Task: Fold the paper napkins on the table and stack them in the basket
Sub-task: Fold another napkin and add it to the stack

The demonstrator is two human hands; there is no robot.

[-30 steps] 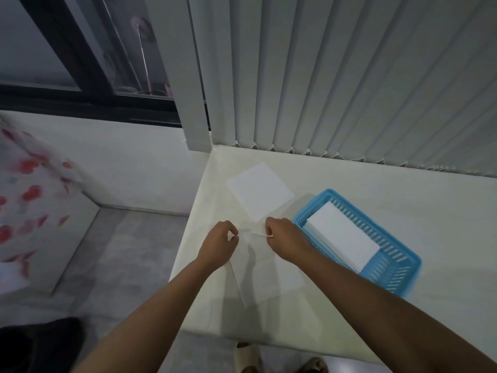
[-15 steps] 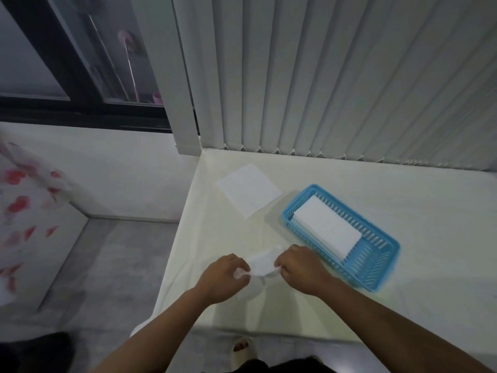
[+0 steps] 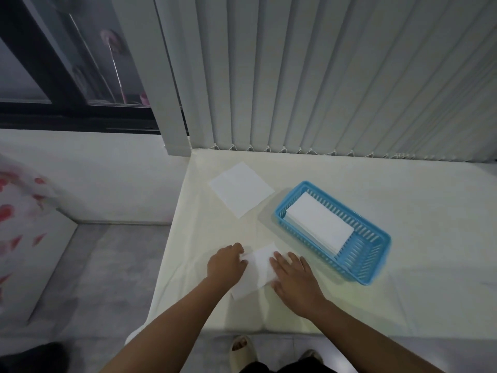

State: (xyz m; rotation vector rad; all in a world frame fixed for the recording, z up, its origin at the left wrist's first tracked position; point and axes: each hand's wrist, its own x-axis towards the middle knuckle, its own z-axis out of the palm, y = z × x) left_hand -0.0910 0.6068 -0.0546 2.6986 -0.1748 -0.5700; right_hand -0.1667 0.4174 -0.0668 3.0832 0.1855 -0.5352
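Observation:
A folded white napkin (image 3: 258, 270) lies flat on the table near its front edge. My left hand (image 3: 225, 265) pinches its left edge with curled fingers. My right hand (image 3: 294, 278) rests flat on its right side, fingers spread, pressing it down. A blue plastic basket (image 3: 376, 270) sits to the right, holding a stack of folded napkins (image 3: 318, 222) at its far end. An unfolded square napkin (image 3: 240, 188) lies flat farther back, to the left of the basket.
The cream-covered table (image 3: 403, 305) ends at a left edge beside grey floor. Vertical blinds (image 3: 322, 76) hang along the table's far edge. My sandalled feet (image 3: 242, 351) show below the front edge.
Both hands carried the napkin's far edge toward me, folding it over. The napkin now lies flat and half as long; my right hand has opened and presses on it.

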